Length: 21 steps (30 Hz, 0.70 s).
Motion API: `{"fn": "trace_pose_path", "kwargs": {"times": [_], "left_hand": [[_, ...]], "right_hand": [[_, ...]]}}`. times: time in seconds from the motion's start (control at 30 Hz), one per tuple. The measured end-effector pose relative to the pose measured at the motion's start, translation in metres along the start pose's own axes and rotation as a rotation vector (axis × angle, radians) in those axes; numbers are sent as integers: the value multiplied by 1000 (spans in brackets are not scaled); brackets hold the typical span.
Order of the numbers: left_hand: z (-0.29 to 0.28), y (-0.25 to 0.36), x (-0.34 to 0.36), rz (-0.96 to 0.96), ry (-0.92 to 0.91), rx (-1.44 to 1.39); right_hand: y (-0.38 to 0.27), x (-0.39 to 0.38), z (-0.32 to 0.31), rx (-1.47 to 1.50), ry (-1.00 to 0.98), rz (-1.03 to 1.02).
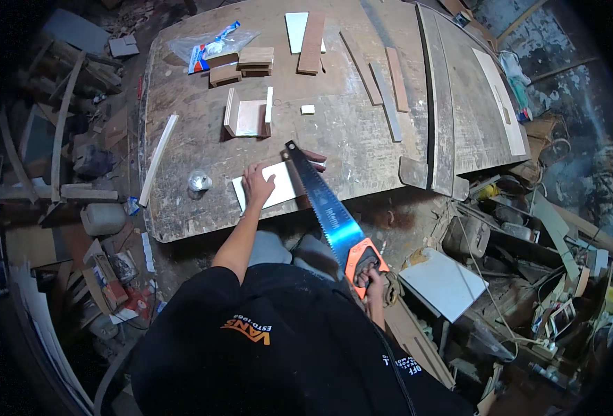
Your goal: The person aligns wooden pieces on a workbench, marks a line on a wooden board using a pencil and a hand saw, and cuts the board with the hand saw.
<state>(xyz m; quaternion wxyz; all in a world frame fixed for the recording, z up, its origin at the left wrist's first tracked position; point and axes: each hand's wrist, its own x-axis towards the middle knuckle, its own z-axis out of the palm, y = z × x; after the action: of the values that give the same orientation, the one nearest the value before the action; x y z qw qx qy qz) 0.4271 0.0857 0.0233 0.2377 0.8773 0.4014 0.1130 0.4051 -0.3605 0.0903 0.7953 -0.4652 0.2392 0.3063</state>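
At the worktop's (202, 149) 6 o'clock edge, the left hand (256, 184) lies with fingers spread on a white board (282, 182), a small jar (199, 182) at its 9 o'clock, while the right hand (371, 280) curls closed around the handle of a saw (328, 208) whose blade points toward 11 o'clock.

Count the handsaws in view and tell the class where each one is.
1: an orange-handled handsaw, held in the right hand and extending over the workbench. Others could be hidden in the surrounding clutter.
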Motion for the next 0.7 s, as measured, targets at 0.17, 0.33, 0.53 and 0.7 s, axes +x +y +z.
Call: {"fn": "trace_pose_path", "kwargs": {"times": [0.17, 0.33, 0.53, 0.7], "left_hand": [[-9, 9, -6, -426, 64, 116], [-10, 0, -3, -444, 38, 42], [-4, -20, 5, -405, 62, -50], [5, -48, 11, -387, 137, -126]], "right_hand": [[42, 10, -1, 13, 14, 168], [101, 5, 13, 70, 27, 143], [144, 4, 14, 188, 72, 169], [162, 3, 40, 120, 95, 127]]}}
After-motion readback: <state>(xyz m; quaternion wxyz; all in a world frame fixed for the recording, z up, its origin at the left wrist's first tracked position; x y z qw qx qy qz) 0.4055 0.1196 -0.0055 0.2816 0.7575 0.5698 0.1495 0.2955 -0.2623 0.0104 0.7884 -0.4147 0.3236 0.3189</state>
